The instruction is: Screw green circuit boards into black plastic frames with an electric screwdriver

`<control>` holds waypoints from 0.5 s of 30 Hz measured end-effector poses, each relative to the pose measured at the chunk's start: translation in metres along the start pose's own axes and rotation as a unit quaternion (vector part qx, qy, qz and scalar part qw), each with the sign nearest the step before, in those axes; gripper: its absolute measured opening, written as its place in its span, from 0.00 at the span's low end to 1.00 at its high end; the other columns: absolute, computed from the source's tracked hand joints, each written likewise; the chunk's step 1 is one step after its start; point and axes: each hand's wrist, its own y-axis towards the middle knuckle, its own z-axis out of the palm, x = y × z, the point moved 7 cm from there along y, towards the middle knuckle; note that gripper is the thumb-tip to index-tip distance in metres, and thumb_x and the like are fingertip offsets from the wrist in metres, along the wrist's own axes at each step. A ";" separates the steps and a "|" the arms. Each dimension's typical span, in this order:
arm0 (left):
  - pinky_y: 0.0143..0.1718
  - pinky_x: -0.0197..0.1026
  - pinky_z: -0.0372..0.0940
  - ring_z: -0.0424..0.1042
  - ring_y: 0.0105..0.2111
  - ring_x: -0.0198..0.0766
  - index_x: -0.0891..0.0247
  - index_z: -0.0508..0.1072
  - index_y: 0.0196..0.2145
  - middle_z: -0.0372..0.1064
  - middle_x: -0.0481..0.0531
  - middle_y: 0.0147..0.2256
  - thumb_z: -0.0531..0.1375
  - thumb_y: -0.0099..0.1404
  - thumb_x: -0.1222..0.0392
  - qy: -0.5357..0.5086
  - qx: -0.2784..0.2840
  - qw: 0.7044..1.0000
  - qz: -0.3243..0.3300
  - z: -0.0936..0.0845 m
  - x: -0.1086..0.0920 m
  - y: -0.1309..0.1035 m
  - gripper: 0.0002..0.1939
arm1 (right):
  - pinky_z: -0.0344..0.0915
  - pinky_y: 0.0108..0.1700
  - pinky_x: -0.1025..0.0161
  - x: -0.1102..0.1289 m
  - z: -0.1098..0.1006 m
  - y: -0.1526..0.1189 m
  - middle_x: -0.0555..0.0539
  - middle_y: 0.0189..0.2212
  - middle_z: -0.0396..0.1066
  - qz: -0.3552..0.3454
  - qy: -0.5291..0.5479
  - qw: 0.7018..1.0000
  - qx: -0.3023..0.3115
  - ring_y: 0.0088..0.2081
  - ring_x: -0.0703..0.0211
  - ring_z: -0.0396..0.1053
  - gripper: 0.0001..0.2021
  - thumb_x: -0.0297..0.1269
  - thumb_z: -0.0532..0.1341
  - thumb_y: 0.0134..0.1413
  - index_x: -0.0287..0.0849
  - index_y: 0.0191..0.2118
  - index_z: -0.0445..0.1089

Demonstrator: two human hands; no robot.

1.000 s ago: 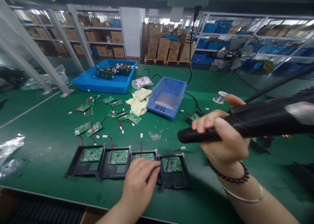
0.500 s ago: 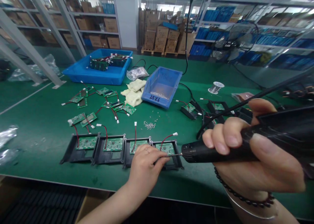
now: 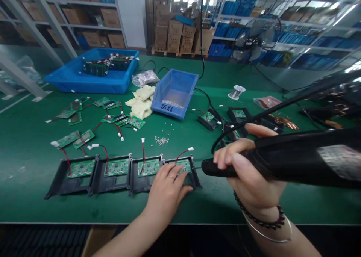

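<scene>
The green tabletop (image 3: 34, 144) spreads out beyond your fingers. Your right hand (image 3: 251, 174) has its fingers clamped around the black electric screwdriver (image 3: 282, 161), its tip pointing left at the rightmost black frame (image 3: 194, 176). Your left hand (image 3: 166, 191) lies flat on that frame, fingers slightly spread, holding nothing. Its green circuit board (image 3: 184, 166) peeks out just past your left fingertips.

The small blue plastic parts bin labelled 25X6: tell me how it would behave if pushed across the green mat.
The small blue plastic parts bin looks rigid and nearly empty, so it is probably light and would slide rather than tip on its broad flat base. The small silver screws lying loose inside would likely shift and rattle toward the low open front.
</scene>
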 end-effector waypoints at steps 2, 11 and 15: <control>0.50 0.55 0.71 0.74 0.46 0.50 0.68 0.75 0.45 0.77 0.60 0.45 0.62 0.69 0.57 0.025 0.021 0.999 0.004 0.008 0.000 -0.003 0.12 | 0.70 0.29 0.56 -0.008 0.001 -0.002 0.57 0.23 0.69 0.009 -0.022 1.000 0.019 0.22 0.59 0.68 0.20 0.29 0.64 0.57 0.52 0.54 0.65; 0.51 0.53 0.71 0.75 0.43 0.47 0.67 0.75 0.44 0.77 0.59 0.45 0.54 0.73 0.59 0.037 0.016 0.999 0.005 0.011 0.000 -0.005 0.12 | 0.69 0.30 0.56 -0.020 0.004 -0.001 0.57 0.24 0.68 0.022 -0.033 0.999 0.029 0.22 0.59 0.68 0.19 0.30 0.63 0.58 0.52 0.54 0.65; 0.51 0.55 0.71 0.75 0.44 0.50 0.70 0.74 0.45 0.77 0.63 0.45 0.60 0.70 0.53 0.020 0.030 0.999 0.011 0.014 0.002 -0.006 0.16 | 0.68 0.27 0.58 -0.022 0.006 -0.002 0.58 0.22 0.66 0.015 -0.051 0.998 0.040 0.20 0.60 0.66 0.16 0.28 0.62 0.58 0.52 0.49 0.65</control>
